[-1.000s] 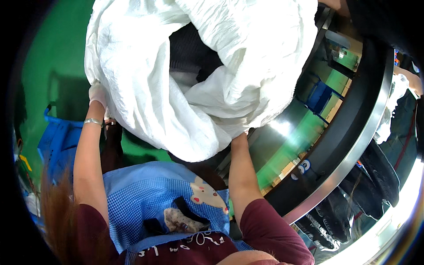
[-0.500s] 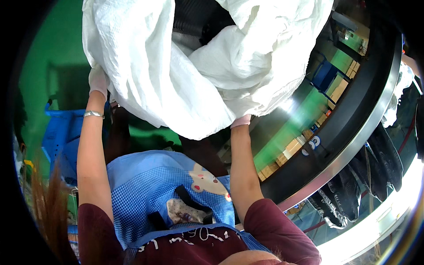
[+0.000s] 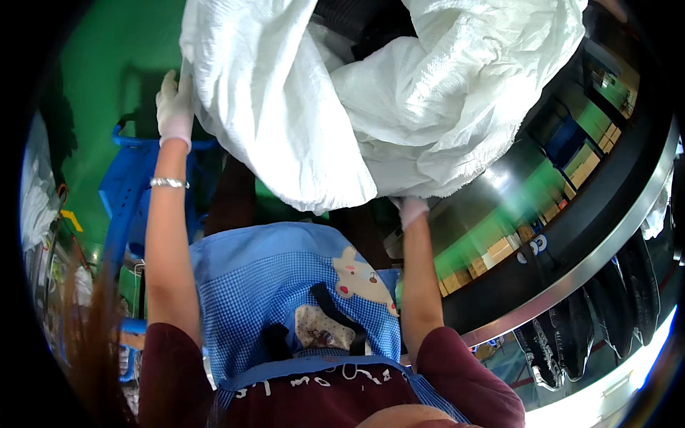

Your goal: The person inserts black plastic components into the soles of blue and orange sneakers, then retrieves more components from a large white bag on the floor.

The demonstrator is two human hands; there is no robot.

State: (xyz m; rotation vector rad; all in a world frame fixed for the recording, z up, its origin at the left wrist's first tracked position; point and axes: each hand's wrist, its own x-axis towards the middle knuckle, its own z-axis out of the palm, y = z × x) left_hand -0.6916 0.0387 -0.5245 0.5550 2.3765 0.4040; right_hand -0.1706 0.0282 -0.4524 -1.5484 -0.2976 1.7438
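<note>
A large white woven sack (image 3: pixel 285 128) fills the upper middle, its mouth gaping around dark, ribbed-looking contents (image 3: pixel 364 25) whose kind I cannot make out. My left hand (image 3: pixel 175 107), in a thin white glove, lies along the sack's left side with its fingers stretched upward and apart from the thumb. At the sack's lower right edge, my right hand (image 3: pixel 412 209), also gloved, reaches beneath the cloth. The sack hides its fingers. Both arms extend forward over my blue checked apron (image 3: pixel 242 278).
To the left stands a blue trolley (image 3: pixel 123 182) on the green floor (image 3: pixel 100 78). A curved black surface with a metal rim (image 3: pixel 571 278) runs along the right, and black garments (image 3: pixel 603 307) hang beyond it. Cardboard boxes (image 3: pixel 499 250) and another blue cart (image 3: pixel 564 139) appear farther off.
The sack and both hands have shifted right in the view. More of my left hand now shows, its fingers extended beside the cloth rather than partly behind it.
</note>
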